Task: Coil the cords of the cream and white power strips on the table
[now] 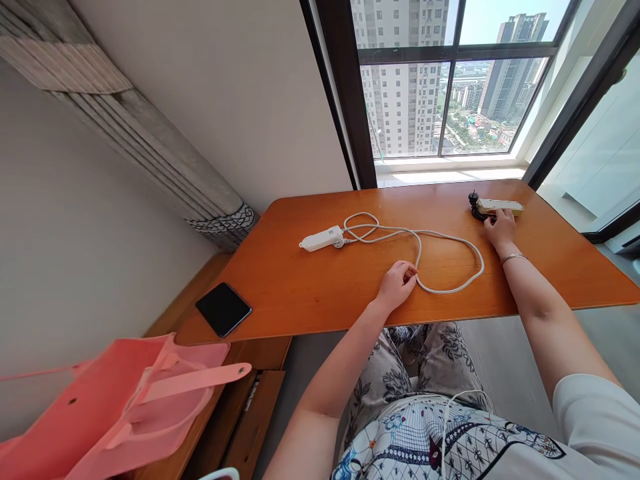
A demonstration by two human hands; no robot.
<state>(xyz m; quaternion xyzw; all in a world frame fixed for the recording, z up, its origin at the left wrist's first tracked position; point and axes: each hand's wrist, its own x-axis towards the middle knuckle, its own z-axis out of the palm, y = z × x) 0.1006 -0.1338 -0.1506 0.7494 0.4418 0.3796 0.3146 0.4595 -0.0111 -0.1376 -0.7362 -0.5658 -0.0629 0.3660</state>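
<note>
On the orange-brown table lies a white power strip (321, 239), its long white cord (450, 237) looped out to the right. My left hand (397, 285) rests near the table's front edge, fingers curled together, with the white cord at its fingertips. At the far right is a second, cream-coloured power strip (500, 206) with a black cord and plug (474, 199) bunched at its left end. My right hand (501, 230) reaches to this strip, its fingers closed at the strip's near side by the black cord. The fingertips are partly hidden there.
A black phone or tablet (223, 309) lies at the left of the table (310, 293). Below it, an open pink bag (120, 400) stands on a wooden bench (250, 413). A window (450, 100) is behind the table, and a gathered curtain (165, 153) hangs at left.
</note>
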